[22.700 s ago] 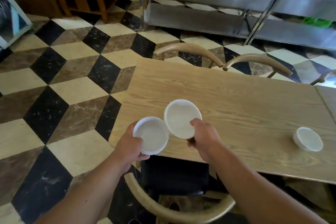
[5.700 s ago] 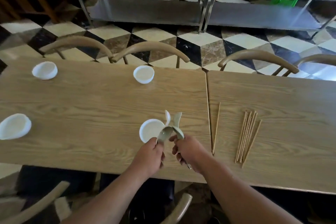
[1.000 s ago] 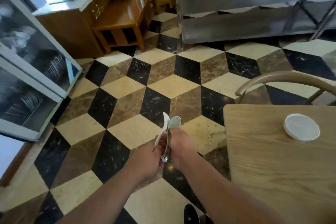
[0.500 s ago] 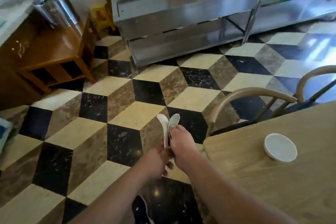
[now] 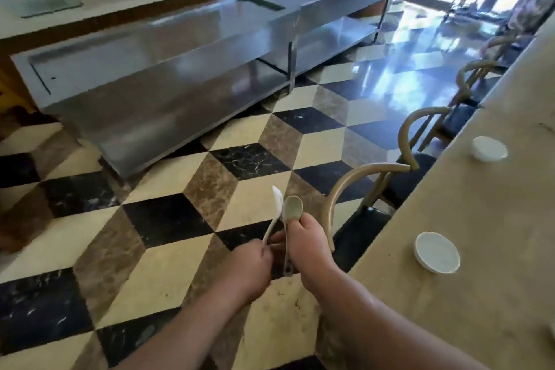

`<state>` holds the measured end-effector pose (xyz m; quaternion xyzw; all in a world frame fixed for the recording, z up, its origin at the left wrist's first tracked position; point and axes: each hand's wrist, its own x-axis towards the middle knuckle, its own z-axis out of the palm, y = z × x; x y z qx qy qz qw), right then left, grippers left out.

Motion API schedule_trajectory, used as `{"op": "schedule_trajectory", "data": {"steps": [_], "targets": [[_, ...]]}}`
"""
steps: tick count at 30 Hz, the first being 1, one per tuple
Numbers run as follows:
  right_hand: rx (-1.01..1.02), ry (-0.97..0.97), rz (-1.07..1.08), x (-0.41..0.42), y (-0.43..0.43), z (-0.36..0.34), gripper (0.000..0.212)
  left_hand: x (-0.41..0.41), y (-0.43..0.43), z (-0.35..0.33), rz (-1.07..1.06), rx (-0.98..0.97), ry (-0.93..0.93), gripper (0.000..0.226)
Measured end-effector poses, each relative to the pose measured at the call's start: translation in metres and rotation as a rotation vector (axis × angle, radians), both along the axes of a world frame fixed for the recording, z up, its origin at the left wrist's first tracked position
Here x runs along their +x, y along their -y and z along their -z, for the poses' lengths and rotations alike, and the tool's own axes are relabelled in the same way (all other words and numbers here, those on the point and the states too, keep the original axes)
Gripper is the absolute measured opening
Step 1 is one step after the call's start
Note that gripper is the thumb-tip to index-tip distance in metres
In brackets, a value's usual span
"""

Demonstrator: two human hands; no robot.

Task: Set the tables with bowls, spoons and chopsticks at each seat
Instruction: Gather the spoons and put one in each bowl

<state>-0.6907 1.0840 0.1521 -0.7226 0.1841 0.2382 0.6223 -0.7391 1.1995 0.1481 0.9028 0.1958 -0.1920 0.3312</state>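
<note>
My left hand (image 5: 249,264) grips the handle of a white spoon (image 5: 274,213) that points up and away. My right hand (image 5: 312,246) grips a second, pale green spoon (image 5: 292,209) by its neck, with the handle hanging down below the palm. Both hands are over the floor, left of the wooden table (image 5: 480,249). Two white bowls stand on the table near its left edge: a near bowl (image 5: 437,252) and a far bowl (image 5: 489,149). No chopsticks show in this view.
Curved-back wooden chairs (image 5: 360,186) are tucked along the table's left side, more of them (image 5: 420,126) farther away. A long steel counter (image 5: 180,63) runs across the back. The checkered tile floor (image 5: 165,213) lies between it and the table.
The view has swung to the right, along the table's far side, so a second bowl and more chairs now show. Both hands still hold the spoons, now spread slightly apart.
</note>
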Motion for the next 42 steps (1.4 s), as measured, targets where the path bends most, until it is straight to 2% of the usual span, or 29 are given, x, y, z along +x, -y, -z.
{"op": "schedule_trajectory", "data": {"steps": [6,11,15,19,23,27,34,36,40,42], "targets": [[-0.014,0.037,0.148,0.086,-0.011,0.024,0.017,0.091,-0.014,0.015,0.158,0.054,-0.032,0.039],[0.114,-0.026,0.227,0.188,-0.025,0.047,0.027,0.202,-0.028,0.029,0.143,0.072,-0.03,0.04],[0.204,-0.06,0.217,0.26,-0.029,0.041,0.028,0.285,-0.034,0.024,0.213,0.098,-0.089,0.041],[0.184,-0.092,0.268,0.32,-0.023,0.032,0.02,0.356,-0.026,0.018,0.245,-0.037,-0.107,0.043],[0.184,-0.097,0.416,0.368,-0.002,0.027,0.021,0.412,-0.011,0.012,0.35,-0.153,-0.045,0.041],[0.198,-0.031,0.493,0.397,0.02,0.023,0.025,0.469,-0.001,0.019,0.458,-0.224,-0.066,0.039],[0.054,-0.045,0.812,0.421,0.045,0.024,0.026,0.544,0.039,0.01,0.868,-0.278,-0.131,0.032],[-0.006,-0.083,0.837,0.415,0.049,0.022,0.028,0.557,0.053,0.006,1.047,-0.247,-0.085,0.038],[-0.067,-0.097,0.983,0.382,0.063,0.019,0.027,0.554,0.095,0.009,1.357,-0.196,-0.072,0.032],[-0.081,-0.131,1.111,0.355,0.073,0.023,0.024,0.54,0.118,0.018,1.4,-0.244,-0.147,0.035]]}}
